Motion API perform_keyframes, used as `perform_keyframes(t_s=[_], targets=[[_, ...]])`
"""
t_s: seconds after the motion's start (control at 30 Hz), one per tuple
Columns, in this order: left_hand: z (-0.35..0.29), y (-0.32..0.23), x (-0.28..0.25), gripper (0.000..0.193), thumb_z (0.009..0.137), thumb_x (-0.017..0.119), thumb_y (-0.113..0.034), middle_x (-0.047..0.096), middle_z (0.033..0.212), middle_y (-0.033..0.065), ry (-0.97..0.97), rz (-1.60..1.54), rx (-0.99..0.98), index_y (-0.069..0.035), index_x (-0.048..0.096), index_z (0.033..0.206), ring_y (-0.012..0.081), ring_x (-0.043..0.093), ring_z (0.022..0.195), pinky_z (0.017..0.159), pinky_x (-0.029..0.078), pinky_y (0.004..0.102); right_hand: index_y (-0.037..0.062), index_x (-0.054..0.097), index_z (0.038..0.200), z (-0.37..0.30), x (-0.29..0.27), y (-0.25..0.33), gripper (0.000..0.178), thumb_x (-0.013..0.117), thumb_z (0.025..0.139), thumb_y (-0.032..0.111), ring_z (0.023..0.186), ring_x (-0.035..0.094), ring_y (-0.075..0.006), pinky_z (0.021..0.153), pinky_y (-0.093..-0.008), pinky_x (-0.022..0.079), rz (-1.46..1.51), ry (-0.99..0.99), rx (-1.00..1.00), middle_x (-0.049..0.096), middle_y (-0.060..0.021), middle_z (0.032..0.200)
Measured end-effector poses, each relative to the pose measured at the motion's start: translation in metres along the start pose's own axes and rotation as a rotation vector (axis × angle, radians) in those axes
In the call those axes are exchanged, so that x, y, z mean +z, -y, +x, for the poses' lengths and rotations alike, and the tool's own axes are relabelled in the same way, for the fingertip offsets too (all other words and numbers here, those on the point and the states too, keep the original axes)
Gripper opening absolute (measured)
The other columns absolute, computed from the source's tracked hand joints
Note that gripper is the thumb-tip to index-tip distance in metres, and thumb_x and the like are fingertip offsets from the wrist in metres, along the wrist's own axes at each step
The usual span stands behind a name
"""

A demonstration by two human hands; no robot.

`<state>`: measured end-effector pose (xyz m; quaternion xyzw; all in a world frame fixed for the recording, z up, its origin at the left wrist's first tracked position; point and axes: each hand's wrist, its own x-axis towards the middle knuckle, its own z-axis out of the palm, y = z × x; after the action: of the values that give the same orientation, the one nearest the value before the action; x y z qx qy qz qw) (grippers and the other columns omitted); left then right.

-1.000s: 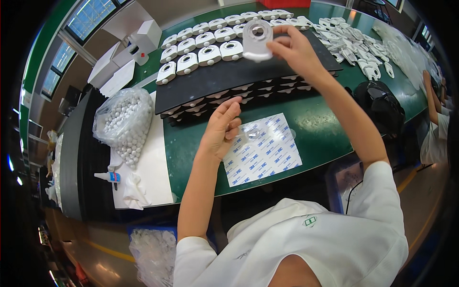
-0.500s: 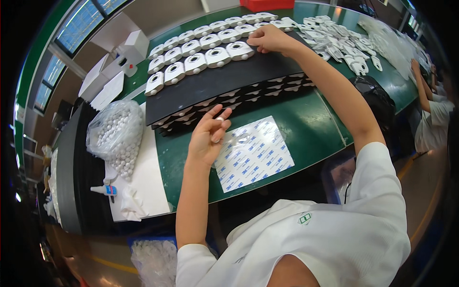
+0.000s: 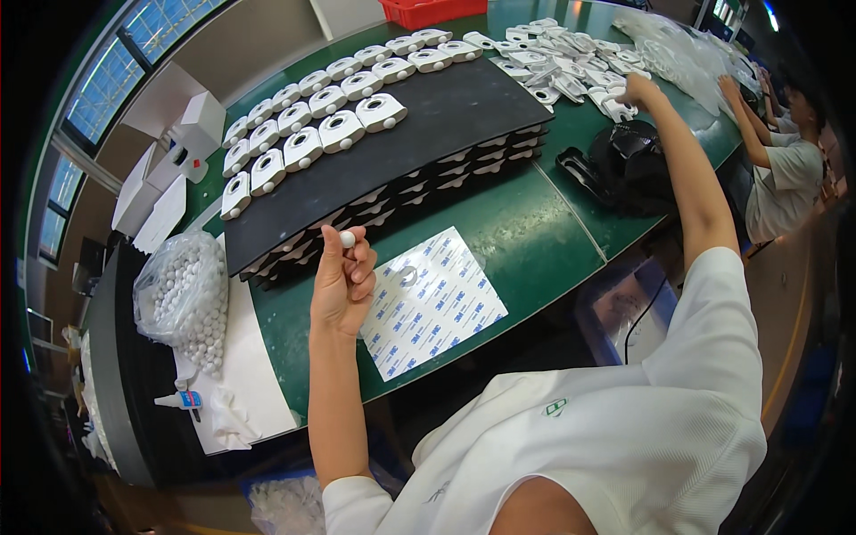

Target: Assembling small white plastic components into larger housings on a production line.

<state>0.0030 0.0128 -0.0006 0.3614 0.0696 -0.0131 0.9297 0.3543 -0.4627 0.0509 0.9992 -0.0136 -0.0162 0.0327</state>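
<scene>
My left hand (image 3: pixel 342 290) is raised in front of the black board's near edge. Its thumb and fingers pinch a small white ball (image 3: pixel 347 239). At the far right, my right hand (image 3: pixel 639 92) reaches into a heap of white plastic parts (image 3: pixel 562 67). Its bent fingers are on a white plastic part (image 3: pixel 616 109) at the heap's near edge; the fingertips are small and partly hidden. On the black board (image 3: pixel 428 120) stand rows of similar white parts (image 3: pixel 341 132), each with a round dark opening, and white balls show at the ends of several.
A plastic bag of white balls (image 3: pixel 189 294), a small glue bottle (image 3: pixel 181 400) and a crumpled tissue (image 3: pixel 234 419) lie at left. A printed sheet (image 3: pixel 434 303) lies on the green table (image 3: pixel 544 227). Black item (image 3: pixel 629 165) at right; red bin (image 3: pixel 432 11) behind; another person (image 3: pixel 785 183) at far right.
My right hand has left the rows on the board and moved right to the heap. In my left hand the white ball now sits up at the fingertips. The view has shifted.
</scene>
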Motion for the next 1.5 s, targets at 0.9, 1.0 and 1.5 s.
perform_keyframes(t_s=[0.9, 1.0, 1.5], targets=[[0.0, 0.001, 0.006, 0.022, 0.086, 0.057, -0.015, 0.059, 0.1, 0.0064, 0.014, 0.122, 0.041, -0.005, 0.054, 0.106, 0.0029, 0.048, 0.066, 0.037, 0.027, 0.0117, -0.0011, 0.062, 0.087, -0.253, 0.006, 0.188, 0.023, 0.061, 0.068, -0.014, 0.08, 0.055, -0.0113, 0.072, -0.0213, 0.045, 1.373, -0.222, -0.928, 0.057, -0.0045, 0.086], [0.001, 0.001, 0.002, 0.021, 0.087, 0.057, -0.016, 0.059, 0.098, 0.0059, 0.028, 0.09, 0.025, -0.006, 0.055, 0.105, 0.003, 0.048, 0.065, 0.036, 0.027, 0.0117, -0.0016, 0.062, 0.089, -0.281, 0.021, 0.224, 0.021, 0.059, 0.072, -0.013, 0.082, 0.056, -0.0118, 0.071, -0.0222, 0.046, 1.43, 0.144, -0.909, 0.057, -0.0065, 0.092], [0.0, 0.003, 0.002, 0.026, 0.086, 0.058, -0.014, 0.06, 0.093, 0.0056, 0.019, 0.029, 0.065, -0.008, 0.055, 0.112, 0.0039, 0.045, 0.061, 0.036, 0.028, 0.0123, 0.0005, 0.054, 0.103, -0.3, 0.06, 0.276, 0.018, 0.053, 0.086, 0.008, 0.078, 0.056, -0.0081, 0.071, -0.0223, 0.046, 1.303, 0.402, -0.787, 0.059, -0.0042, 0.087]])
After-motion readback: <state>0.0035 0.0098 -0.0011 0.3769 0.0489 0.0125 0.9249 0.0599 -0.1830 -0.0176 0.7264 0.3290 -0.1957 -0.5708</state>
